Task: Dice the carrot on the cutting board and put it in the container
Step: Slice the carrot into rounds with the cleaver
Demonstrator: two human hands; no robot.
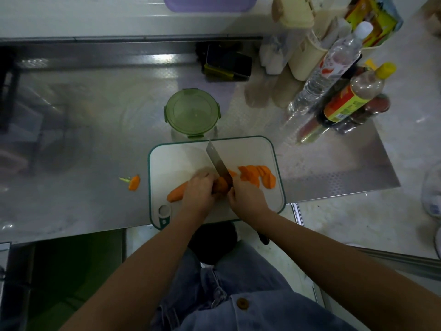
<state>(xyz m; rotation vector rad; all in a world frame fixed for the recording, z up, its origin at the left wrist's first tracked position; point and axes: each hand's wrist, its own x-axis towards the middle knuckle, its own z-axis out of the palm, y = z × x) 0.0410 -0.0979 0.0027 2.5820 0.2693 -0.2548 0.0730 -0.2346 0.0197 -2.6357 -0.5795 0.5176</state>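
Observation:
An orange carrot (176,192) lies across the white, green-rimmed cutting board (250,149). My left hand (199,191) grips it near its cut end. My right hand (247,195) holds a knife (217,161), whose handle is hidden in my fist. The blade stands on the carrot between my two hands and points away from me. Several cut carrot slices (259,176) lie in a row on the board to the right of the blade. A round green container (192,112) with its lid on stands just behind the board.
A trimmed carrot top (133,182) lies on the steel counter left of the board. Bottles (353,99), cream-coloured jars (307,58) and a dark holder (226,62) crowd the back right. The counter's front edge runs just under the board.

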